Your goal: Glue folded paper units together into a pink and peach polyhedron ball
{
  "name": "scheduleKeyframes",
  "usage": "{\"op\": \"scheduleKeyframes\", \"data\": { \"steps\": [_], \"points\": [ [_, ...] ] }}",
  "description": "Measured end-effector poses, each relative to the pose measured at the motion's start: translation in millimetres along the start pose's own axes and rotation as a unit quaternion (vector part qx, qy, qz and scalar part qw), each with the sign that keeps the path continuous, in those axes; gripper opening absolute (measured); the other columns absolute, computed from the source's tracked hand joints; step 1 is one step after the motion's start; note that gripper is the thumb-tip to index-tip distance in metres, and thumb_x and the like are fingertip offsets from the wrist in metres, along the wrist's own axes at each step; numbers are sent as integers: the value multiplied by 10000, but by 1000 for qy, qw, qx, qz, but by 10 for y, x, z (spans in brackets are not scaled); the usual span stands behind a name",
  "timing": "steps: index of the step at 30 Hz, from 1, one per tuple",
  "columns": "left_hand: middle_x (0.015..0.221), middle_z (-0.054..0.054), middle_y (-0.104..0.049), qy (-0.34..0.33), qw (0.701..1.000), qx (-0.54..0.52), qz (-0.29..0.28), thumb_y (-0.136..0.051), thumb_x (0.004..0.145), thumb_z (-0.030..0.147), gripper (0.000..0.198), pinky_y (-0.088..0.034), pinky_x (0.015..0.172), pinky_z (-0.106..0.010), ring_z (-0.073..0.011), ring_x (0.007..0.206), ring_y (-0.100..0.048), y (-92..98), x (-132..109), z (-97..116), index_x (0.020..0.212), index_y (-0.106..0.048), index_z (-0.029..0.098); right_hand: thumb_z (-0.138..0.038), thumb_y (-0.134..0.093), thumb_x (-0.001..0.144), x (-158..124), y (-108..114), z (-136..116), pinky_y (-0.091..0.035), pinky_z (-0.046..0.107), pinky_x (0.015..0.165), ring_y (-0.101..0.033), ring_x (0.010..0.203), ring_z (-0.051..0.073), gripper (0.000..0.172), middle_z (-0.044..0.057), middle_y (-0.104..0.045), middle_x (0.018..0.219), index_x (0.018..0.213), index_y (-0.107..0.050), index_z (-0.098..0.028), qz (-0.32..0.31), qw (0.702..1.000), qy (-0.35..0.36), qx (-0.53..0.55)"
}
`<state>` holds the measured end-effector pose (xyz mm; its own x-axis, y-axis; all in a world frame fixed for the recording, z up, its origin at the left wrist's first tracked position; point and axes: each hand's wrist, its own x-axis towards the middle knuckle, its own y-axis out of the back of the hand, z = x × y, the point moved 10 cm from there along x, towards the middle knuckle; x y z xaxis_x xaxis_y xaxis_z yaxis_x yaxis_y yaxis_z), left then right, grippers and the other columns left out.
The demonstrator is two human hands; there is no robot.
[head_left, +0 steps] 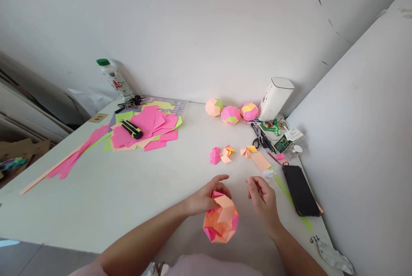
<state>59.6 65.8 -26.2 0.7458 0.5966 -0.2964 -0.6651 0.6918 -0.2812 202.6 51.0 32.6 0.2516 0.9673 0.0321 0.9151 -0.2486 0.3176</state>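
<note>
My left hand (209, 195) grips a partly built origami ball (222, 220) by its upper rim. The ball is folded from peach and pink paper and shows a hollow inside through an open side. The left index finger points out to the right, away from the ball. A short distance to the right, my right hand (262, 196) is closed, with thumb and fingers curled together; anything inside them is hidden. Beyond the hands lie folded paper pieces: a pink one (215, 155), a peach and yellow one (228, 153), and another peach and yellow one (248, 151).
Three finished paper balls (230, 115) sit by the wall near a white container (276, 99). Scissors (256, 142) and a phone (301, 190) lie on the right. On the left are stacked paper sheets (144, 123), a cutter (131, 129), paper strips (75, 156) and a bottle (116, 79).
</note>
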Motion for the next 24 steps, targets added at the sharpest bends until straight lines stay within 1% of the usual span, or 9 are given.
{"op": "scheduleKeyframes", "data": {
  "steps": [2, 4, 8, 11, 13, 15, 18, 20, 24],
  "points": [
    [974, -35, -570, -4, 999, -20, -26, -612, 597, 90, 790, -435, 641, -279, -195, 882, -571, -55, 17, -1, 1298, -301, 275, -395, -498, 866, 20, -80, 56, -393, 225, 471, -478, 523, 125, 246, -16, -510, 582, 786, -591, -182, -27, 1000, -2, -4],
    [972, -33, -559, -24, 999, -27, -18, -622, 615, 113, 747, -431, 642, -281, -189, 864, -567, -45, 41, 2, 1285, -332, 272, -377, -511, 859, 22, -164, 89, -443, 238, 521, -544, 591, 147, 221, 16, -583, 661, 848, -607, -178, -51, 999, 5, -15],
    [971, -36, -539, -42, 998, 15, 52, -614, 656, 134, 603, -438, 627, -274, -172, 821, -560, 50, 62, -62, 1205, -389, 241, -338, -498, 865, 1, -231, -1, -476, 251, 569, -596, 691, 169, 188, 52, -641, 787, 856, -605, -183, -63, 996, 59, -39],
    [963, -37, -531, -33, 989, 78, 119, -554, 723, 152, 469, -449, 641, -274, -154, 803, -554, 135, 21, -102, 1154, -383, 221, -307, -493, 862, -48, -244, -184, -495, 271, 608, -602, 786, 188, 156, 67, -635, 873, 899, -592, -193, -73, 987, 135, -45],
    [959, -34, -523, -24, 983, 117, 141, -520, 736, 143, 422, -448, 629, -268, -142, 780, -541, 161, -15, -101, 1126, -376, 218, -298, -522, 842, -111, -274, -304, -514, 309, 675, -592, 868, 208, 184, 86, -619, 970, 985, -581, -198, -91, 976, 191, -52],
    [951, -27, -509, -12, 980, 139, 143, -502, 718, 114, 420, -436, 598, -256, -133, 752, -525, 168, -40, -98, 1102, -370, 219, -299, -563, 813, -184, -329, -372, -516, 361, 769, -570, 956, 232, 271, 103, -590, 1054, 1065, -560, -201, -115, 964, 230, -72],
    [906, -11, -485, 1, 979, 158, 131, -484, 665, 63, 447, -419, 583, -246, -133, 756, -501, 164, -61, -80, 1070, -372, 216, -292, -608, 775, -272, -422, -383, -494, 407, 874, -532, 1054, 257, 384, 119, -552, 1123, 1138, -527, -196, -146, 950, 252, -110],
    [870, -1, -474, 3, 977, 174, 123, -480, 639, 49, 449, -410, 586, -243, -138, 773, -486, 158, -67, -61, 1045, -379, 212, -273, -612, 763, -303, -463, -370, -492, 407, 893, -527, 1069, 258, 412, 119, -542, 1140, 1157, -516, -196, -157, 946, 254, -127],
    [845, 12, -468, 9, 974, 193, 114, -483, 649, 79, 387, -389, 565, -238, -127, 730, -460, 140, -70, -55, 1001, -394, 213, -239, -578, 778, -291, -473, -343, -490, 412, 901, -526, 1072, 257, 389, 115, -536, 1141, 1161, -516, -208, -160, 947, 244, -136]
  ]
}}
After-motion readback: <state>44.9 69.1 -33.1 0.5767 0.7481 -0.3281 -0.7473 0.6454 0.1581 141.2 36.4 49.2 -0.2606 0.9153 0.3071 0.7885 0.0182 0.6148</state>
